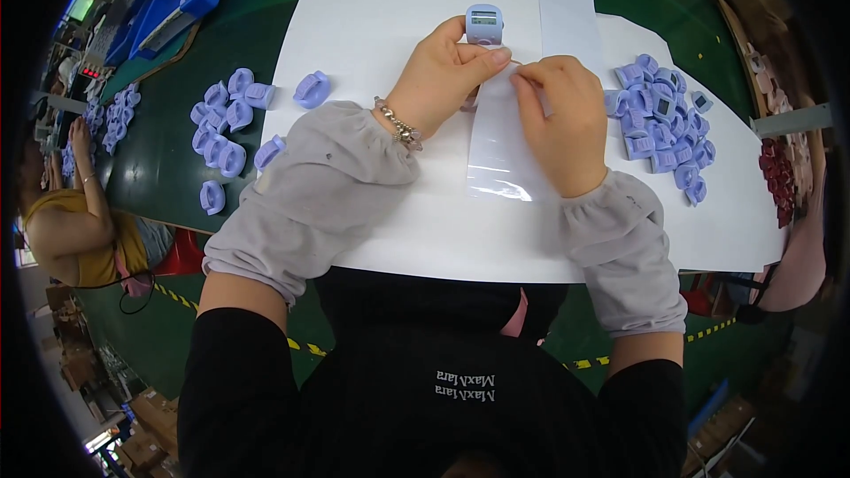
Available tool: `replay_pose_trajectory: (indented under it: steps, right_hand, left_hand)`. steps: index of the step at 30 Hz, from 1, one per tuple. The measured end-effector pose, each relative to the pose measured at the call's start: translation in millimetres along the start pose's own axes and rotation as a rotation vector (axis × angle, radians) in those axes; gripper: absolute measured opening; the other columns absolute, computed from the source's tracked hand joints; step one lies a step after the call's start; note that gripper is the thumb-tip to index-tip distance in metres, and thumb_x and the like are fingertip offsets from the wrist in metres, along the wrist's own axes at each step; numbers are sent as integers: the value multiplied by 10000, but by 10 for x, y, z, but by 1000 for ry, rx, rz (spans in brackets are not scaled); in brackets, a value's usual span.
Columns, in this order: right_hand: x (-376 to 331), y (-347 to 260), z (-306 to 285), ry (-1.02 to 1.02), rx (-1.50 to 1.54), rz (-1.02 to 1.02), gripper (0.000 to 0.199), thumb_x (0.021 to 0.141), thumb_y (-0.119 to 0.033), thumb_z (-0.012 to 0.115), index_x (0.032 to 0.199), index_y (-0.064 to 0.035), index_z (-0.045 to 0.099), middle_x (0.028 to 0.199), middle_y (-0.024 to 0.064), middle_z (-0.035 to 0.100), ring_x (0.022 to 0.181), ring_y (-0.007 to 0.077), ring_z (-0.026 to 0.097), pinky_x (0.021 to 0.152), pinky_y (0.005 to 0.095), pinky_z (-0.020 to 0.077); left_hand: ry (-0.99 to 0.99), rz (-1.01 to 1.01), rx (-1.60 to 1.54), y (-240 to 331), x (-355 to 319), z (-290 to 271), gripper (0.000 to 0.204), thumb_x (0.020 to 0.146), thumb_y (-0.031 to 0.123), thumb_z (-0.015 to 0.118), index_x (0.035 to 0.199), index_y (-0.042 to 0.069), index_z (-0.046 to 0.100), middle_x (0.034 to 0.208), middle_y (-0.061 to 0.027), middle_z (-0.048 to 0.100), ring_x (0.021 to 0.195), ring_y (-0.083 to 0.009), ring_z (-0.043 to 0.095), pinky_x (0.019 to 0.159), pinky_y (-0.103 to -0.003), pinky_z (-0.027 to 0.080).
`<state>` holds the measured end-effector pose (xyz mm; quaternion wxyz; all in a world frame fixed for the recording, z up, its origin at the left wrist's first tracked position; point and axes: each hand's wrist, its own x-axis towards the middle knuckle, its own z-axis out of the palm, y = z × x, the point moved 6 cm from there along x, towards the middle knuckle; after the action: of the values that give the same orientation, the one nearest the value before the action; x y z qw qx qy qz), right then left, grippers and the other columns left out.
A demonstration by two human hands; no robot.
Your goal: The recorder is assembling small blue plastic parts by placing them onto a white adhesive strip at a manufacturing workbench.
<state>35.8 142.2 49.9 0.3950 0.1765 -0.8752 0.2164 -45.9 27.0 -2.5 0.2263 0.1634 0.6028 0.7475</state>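
Note:
My left hand [452, 75] is closed around a lavender digital watch [483, 25] with a small grey screen, held upright over the white-covered table. My right hand [562, 115] is close beside it, thumb and index finger pinched together near the left thumb tip. Whatever small thing lies in that pinch is too fine to make out. Below the fingers a clear, glossy plastic sheet [500, 168] lies on the table, partly covered by the right hand. One loose lavender watch [312, 88] rests left of my left wrist.
A large pile of lavender watches [660, 115] lies on the right of the white covering [425, 243]. More watches [212, 128] are grouped on the dark green table at left. A white paper strip [568, 18] extends off the far edge. Another person [84, 221] sits at far left.

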Motion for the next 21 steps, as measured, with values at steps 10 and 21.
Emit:
replay_pose_trajectory:
  steps: [10,21]
  right_hand:
    - [-42,202,12,-83,291,396,161,764,-56,705,884,16,626,851,77,611,737,159,567,687,257,461]
    - [-81,270,62,-149,450,541,141,805,-91,698,863,20,634,837,41,628,758,109,575,709,227,460]
  left_hand:
    - [7,28,90,20,-23,24,489,863,180,658,1252,14,412,854,-11,646,669,-59,544,532,-221,431]
    - [0,113,181,53,-32,41,469,854,165,668,1234,7,442,926,-62,636,809,-84,581,651,-218,474]
